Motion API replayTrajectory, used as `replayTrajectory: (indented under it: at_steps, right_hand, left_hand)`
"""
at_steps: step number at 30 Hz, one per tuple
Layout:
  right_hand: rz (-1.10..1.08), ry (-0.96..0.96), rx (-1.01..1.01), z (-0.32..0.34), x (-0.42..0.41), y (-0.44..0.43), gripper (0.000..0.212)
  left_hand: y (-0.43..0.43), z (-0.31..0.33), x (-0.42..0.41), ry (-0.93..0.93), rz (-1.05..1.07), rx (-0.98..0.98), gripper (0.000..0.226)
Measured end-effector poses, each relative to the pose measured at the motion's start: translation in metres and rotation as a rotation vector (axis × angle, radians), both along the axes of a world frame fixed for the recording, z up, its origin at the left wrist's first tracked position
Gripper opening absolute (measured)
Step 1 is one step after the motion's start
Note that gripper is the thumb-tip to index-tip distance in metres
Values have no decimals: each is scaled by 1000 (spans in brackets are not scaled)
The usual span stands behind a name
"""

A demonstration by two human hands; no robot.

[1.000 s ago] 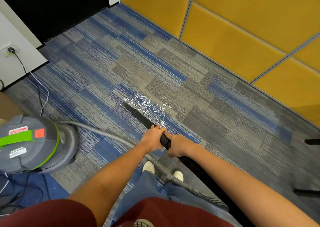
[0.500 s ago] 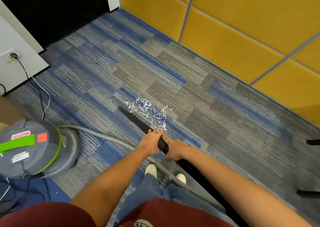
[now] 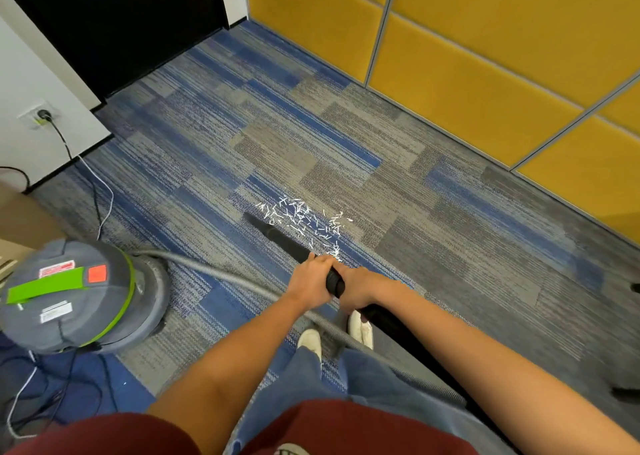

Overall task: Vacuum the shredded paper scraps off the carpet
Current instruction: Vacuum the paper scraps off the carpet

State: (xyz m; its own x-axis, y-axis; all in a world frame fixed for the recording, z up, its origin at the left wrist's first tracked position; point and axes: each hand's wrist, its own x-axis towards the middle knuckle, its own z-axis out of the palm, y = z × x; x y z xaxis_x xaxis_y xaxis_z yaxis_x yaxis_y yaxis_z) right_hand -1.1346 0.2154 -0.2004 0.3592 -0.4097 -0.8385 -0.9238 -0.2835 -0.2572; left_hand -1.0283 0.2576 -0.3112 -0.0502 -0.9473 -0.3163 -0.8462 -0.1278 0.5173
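Note:
A patch of white shredded paper scraps (image 3: 304, 224) lies on the blue and grey carpet (image 3: 433, 212) ahead of me. The black vacuum nozzle (image 3: 273, 234) slants up to the left, its tip at the left edge of the scraps. My left hand (image 3: 310, 279) grips the nozzle tube from the left. My right hand (image 3: 358, 286) grips the black handle just behind it. A grey ribbed hose (image 3: 221, 274) runs from the tube to the grey and green vacuum canister (image 3: 69, 295) at the left.
Yellow wall panels (image 3: 467, 73) line the right side. A dark doorway (image 3: 121, 21) is at the top left, beside a white wall with a socket and plugged cord (image 3: 43, 115). Cables (image 3: 100, 205) trail on the floor near the canister. My white shoes (image 3: 360, 328) stand below the hands.
The nozzle tip has stayed at the left edge of the scrap patch, and both hands keep their grip. The camera has shifted slightly, showing more of the doorway.

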Motion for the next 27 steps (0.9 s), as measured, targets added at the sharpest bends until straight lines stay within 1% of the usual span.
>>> replayTrajectory:
  at_steps: [3, 5, 8, 11, 13, 14, 16, 18, 20, 22, 24, 25, 27]
  right_hand:
    - [-82, -47, 92, 5, 2, -12, 83]
    - [-83, -48, 124, 10, -2, -13, 85]
    - [-18, -13, 67, 10, -7, -15, 85]
    - [50, 24, 37, 8, -8, -18, 97]
    - [99, 34, 20, 10, -10, -21, 100]
    - [125, 41, 10, 12, -11, -22, 97]
    - [178, 48, -22, 13, -11, -26, 84]
    - [185, 43, -53, 14, -10, -35, 74]
    - [71, 14, -4, 11, -8, -46, 68]
    - [-107, -9, 118, 6, -8, -58, 63]
    - [-219, -9, 207, 3, -10, -64, 63]
    - [-228, -3, 211, 1, -11, -66, 65]
    - [-178, 11, 179, -1, -11, -67, 69]
  left_hand:
    - [-8, 3, 9, 55, 72, 30, 39]
    - [-11, 3, 12, 92, 101, 47, 39]
    - [-14, 5, 7, 71, 89, 70, 45]
    - [-16, 10, -1, 39, 108, 58, 55]
    - [-17, 12, -5, 15, 105, 58, 55]
    - [-18, 14, -7, 5, 100, 63, 53]
    - [-22, 15, -9, 5, 83, 73, 46]
    - [-29, 18, -9, 27, 65, 74, 39]
    - [-37, 21, -7, 48, 63, 76, 36]
    - [-45, 23, -6, 79, 80, 70, 37]
    - [-50, 22, -8, 96, 85, 61, 40]
    - [-53, 22, -9, 101, 88, 63, 42]
    - [-56, 19, -11, 100, 95, 75, 46]
